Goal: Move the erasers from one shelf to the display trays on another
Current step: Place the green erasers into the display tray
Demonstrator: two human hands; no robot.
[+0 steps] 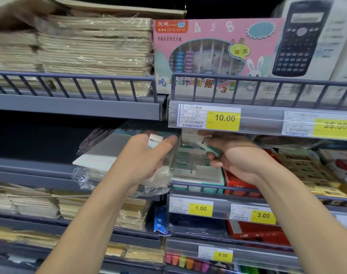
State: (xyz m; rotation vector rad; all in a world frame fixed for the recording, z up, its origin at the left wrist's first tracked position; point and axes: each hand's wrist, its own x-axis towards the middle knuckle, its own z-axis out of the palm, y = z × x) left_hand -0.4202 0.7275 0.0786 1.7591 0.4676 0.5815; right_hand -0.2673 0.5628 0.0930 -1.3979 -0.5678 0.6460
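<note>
My left hand point(144, 157) grips white erasers with teal sleeves; one eraser point(155, 139) sticks up between thumb and fingers, and another white one point(160, 174) shows under the palm. My right hand point(230, 155) pinches a single white-and-teal eraser point(209, 148) just under the upper shelf's price rail. Between the hands stands a clear display tray point(190, 165) with rows of teal-sleeved erasers stacked in it, on a white-and-teal box point(204, 179) on the middle shelf.
Crumpled clear plastic wrap point(89, 178) and a white pad lie on the shelf below my left hand. Red boxes point(237, 181) sit right of the tray. A price rail point(261, 119) hangs close above both hands. Wrapped notebook stacks, an abacus box point(208, 54) and a calculator box fill the shelf above.
</note>
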